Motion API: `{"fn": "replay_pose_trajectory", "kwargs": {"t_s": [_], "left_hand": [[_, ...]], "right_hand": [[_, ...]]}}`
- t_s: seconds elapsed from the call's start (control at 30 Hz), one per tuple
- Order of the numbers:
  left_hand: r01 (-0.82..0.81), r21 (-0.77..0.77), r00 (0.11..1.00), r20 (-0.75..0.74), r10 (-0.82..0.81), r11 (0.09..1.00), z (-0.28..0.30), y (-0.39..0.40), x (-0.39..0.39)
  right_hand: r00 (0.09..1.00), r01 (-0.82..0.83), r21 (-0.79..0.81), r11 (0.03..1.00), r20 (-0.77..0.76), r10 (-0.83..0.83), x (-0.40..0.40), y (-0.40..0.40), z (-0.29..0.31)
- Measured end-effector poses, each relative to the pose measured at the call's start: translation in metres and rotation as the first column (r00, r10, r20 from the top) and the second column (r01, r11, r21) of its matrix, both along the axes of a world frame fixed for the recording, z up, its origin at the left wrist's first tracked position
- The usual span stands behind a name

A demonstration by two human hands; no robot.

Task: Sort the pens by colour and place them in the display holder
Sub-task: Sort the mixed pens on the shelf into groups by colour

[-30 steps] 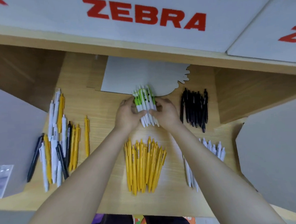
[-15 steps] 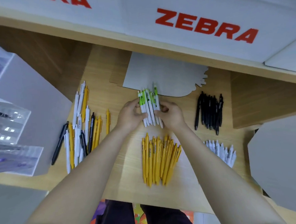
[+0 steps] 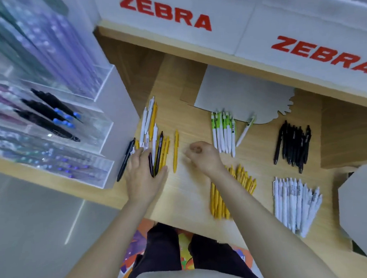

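Observation:
Sorted groups lie on the wooden counter (image 3: 188, 194): green-and-white pens (image 3: 223, 134) with one stray green-and-white pen (image 3: 245, 130) beside them, black pens (image 3: 292, 143), yellow pens (image 3: 233, 191) and white pens (image 3: 294, 203). A mixed pile (image 3: 153, 127) lies at the left, with a single yellow pen (image 3: 175, 150) next to it. My left hand (image 3: 144, 177) rests on the near end of the mixed pile, fingers fairly straight, dark pens running between thumb and fingers. My right hand (image 3: 203, 157) hovers in the middle, fingers curled, holding nothing.
A clear acrylic display holder (image 3: 74, 124) with tiered compartments stands at the left, holding dark pens with blue ends. A grey card (image 3: 240, 94) lies at the back under the ZEBRA-labelled shelf (image 3: 170, 15). A grey board (image 3: 365, 209) lies at the right.
Both hands let go of the green-and-white bundle, which now lies on the counter. My left hand moved left onto the mixed pile, my right hand drew back. The view swung left.

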State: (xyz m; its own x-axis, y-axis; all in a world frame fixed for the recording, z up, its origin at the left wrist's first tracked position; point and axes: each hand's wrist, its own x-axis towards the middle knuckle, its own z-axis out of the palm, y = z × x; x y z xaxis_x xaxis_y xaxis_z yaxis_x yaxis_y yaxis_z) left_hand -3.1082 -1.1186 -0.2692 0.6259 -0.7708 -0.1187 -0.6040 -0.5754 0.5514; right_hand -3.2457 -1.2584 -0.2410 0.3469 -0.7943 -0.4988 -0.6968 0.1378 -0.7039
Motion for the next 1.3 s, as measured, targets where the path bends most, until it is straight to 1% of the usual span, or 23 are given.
{"fn": "replay_pose_trajectory", "kwargs": {"t_s": [0.03, 0.13, 0.2, 0.27, 0.33, 0.47, 0.57, 0.67, 0.8, 0.87, 0.93, 1.13, 1.2, 1.3], "left_hand": [[-0.012, 0.042, 1.000, -0.002, 0.012, 0.999, -0.005, 0.011, 0.002], [-0.035, 0.075, 0.999, 0.010, 0.034, 0.997, -0.018, 0.027, 0.007], [-0.010, 0.129, 0.995, 0.098, -0.002, 0.992, -0.024, 0.028, 0.011], [0.025, 0.152, 0.983, 0.178, -0.052, 0.988, -0.028, 0.028, 0.015], [0.051, 0.122, 0.982, 0.174, -0.072, 0.991, -0.032, 0.029, 0.018], [0.069, 0.064, 0.987, 0.138, -0.077, 0.996, -0.037, 0.032, 0.020], [0.041, 0.043, 0.994, 0.097, -0.045, 0.998, -0.039, 0.032, 0.024], [0.005, 0.056, 0.994, 0.109, -0.011, 0.998, -0.038, 0.031, 0.029], [0.046, -0.025, 0.994, 0.100, -0.043, 0.999, -0.043, 0.036, 0.030], [0.056, -0.038, 0.994, 0.092, -0.053, 0.998, -0.046, 0.038, 0.031], [0.075, -0.018, 0.993, 0.095, -0.073, 0.997, -0.048, 0.040, 0.031], [0.143, 0.051, 0.987, 0.071, -0.146, 0.988, -0.052, 0.041, 0.031], [0.161, 0.058, 0.984, 0.064, -0.164, 0.985, -0.053, 0.041, 0.032], [0.167, 0.061, 0.984, 0.056, -0.170, 0.984, -0.055, 0.042, 0.033]], "right_hand": [[0.999, -0.023, 0.028, 0.999, -0.039, 0.024, 0.012, 0.005, -0.002], [0.993, -0.071, 0.048, 0.996, -0.095, 0.075, 0.041, 0.013, -0.005], [0.988, -0.113, 0.037, 0.993, -0.106, 0.117, 0.056, 0.019, -0.006], [0.988, -0.121, 0.040, 0.992, -0.088, 0.124, 0.067, 0.024, -0.011], [0.989, -0.117, 0.042, 0.992, -0.087, 0.120, 0.074, 0.028, -0.015], [0.978, -0.127, 0.032, 0.991, -0.162, 0.131, 0.082, 0.035, -0.019], [0.974, -0.114, 0.049, 0.992, -0.191, 0.122, 0.091, 0.041, -0.023], [0.970, -0.101, 0.065, 0.993, -0.215, 0.113, 0.102, 0.043, -0.023], [0.956, -0.122, 0.052, 0.991, -0.261, 0.132, 0.110, 0.049, -0.019], [0.963, -0.102, 0.052, 0.993, -0.247, 0.112, 0.112, 0.052, -0.020], [0.977, -0.062, 0.082, 0.995, -0.197, 0.078, 0.113, 0.052, -0.020], [0.996, 0.047, 0.227, 0.973, -0.086, -0.028, 0.114, 0.046, -0.012], [0.996, 0.061, 0.257, 0.965, -0.081, -0.041, 0.114, 0.046, -0.010], [0.993, 0.024, 0.249, 0.968, -0.115, 0.005, 0.117, 0.046, -0.010]]}}
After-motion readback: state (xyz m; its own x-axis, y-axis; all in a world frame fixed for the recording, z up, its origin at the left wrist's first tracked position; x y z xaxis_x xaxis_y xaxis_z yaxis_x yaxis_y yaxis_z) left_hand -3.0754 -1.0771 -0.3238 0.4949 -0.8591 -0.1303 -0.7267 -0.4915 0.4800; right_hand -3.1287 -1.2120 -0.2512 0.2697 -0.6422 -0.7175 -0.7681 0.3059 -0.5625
